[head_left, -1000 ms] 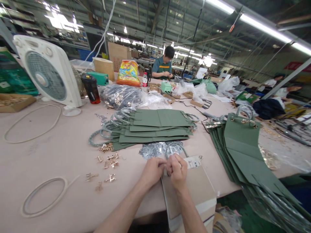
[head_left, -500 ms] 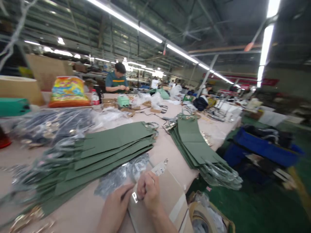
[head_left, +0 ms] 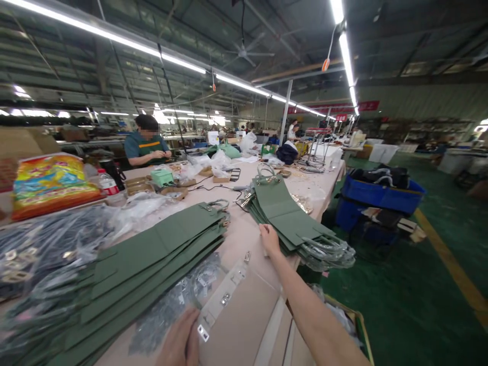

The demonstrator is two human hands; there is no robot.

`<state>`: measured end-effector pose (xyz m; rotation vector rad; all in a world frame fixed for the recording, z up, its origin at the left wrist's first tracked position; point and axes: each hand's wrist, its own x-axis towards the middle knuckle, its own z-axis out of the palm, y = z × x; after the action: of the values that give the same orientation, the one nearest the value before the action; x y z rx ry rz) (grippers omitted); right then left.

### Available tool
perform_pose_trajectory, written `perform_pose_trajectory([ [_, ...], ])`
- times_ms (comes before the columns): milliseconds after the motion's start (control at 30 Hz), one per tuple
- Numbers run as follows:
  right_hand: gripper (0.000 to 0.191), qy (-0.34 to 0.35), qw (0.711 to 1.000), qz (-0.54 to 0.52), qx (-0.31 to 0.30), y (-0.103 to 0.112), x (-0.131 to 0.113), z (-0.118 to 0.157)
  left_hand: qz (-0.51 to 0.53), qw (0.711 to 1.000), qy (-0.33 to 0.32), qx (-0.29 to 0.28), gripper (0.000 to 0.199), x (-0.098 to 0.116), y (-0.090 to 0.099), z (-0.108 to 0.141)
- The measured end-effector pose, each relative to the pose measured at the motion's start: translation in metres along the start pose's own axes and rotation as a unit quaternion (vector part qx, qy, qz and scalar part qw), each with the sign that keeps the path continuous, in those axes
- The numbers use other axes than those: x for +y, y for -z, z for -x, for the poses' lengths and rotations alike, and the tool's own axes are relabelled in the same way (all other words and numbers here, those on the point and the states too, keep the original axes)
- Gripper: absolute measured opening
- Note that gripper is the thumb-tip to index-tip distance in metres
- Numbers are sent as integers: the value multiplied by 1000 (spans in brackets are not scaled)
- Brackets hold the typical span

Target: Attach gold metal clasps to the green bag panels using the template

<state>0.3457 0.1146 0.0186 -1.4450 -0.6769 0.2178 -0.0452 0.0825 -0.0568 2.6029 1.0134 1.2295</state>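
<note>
Fittings [head_left: 225, 299] are already sitting on the beige panel [head_left: 244, 315], fastening unconfirmed; right hand [head_left: 270, 240], fingers curled, and left hand [head_left: 178, 336], opening hidden, are showing no discernible hold.

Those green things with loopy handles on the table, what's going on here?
One person's left hand is at the edge of a beige piece with metal fittings. The right hand is stretched out beside the green stack on the right; whether it touches is hard to tell. Another green stack lies on the table, and a co-worker is farther back.
</note>
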Motion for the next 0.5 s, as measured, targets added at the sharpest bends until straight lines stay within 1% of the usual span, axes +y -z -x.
perform_pose_trajectory([
  [67,36,23,999,28,0,-4,0,0,1,1000,-15,-1,35,-4,0,1],
  [133,39,48,998,33,-4,-7,-4,7,4,1000,-18,-2,35,-8,-1,3],
  [233,43,82,996,30,-13,-6,-17,31,3,1000,-10,-6,35,-8,0,5],
  [300,41,92,995,23,-23,0,-28,58,5,1000,3,-6,34,-2,2,4],
  [367,38,84,995,0,-50,9,-39,93,12,999,33,-3,34,8,6,2],
  [433,35,60,992,-46,-102,18,-50,134,25,997,72,11,34,20,11,-1],
  [500,33,36,981,-83,-175,25,-59,175,43,994,101,27,35,32,15,-4],
])
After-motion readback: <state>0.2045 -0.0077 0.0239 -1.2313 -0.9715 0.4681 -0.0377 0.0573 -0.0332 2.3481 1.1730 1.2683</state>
